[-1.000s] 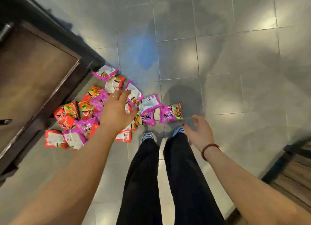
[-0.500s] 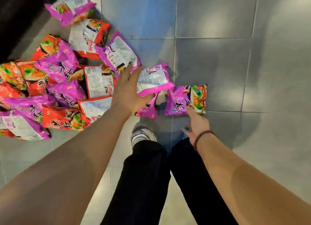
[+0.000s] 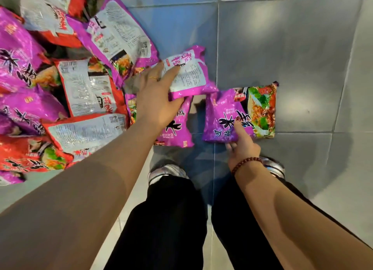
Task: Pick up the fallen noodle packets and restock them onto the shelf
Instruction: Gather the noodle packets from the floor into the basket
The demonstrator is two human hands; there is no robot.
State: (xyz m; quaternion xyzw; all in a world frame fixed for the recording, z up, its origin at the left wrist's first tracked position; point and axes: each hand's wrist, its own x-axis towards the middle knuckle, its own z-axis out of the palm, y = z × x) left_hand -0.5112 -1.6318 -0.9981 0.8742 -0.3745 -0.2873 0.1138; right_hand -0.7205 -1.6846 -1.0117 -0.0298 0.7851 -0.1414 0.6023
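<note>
Many packets (image 3: 84, 87) lay heaped on the floor (image 3: 282, 37) at the frame's left, none yet shelved, and no shelf was in view. At centre the left hand (image 3: 155, 102) clasped a white-backed packet (image 3: 187, 75). The right hand (image 3: 243, 148) pinched the near edge of a purple packet (image 3: 228, 112), so pickup was probably just beginning.

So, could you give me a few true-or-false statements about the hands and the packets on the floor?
1. The left hand grips a white-backed packet. True.
2. The right hand pinches a red packet. False: it pinches a purple packet.
3. A bead bracelet sits on the right wrist. True.
4. The floor is carpeted. False: it is grey tile.
5. The pile of packets lies to the person's right. False: it lies to the left.
</note>
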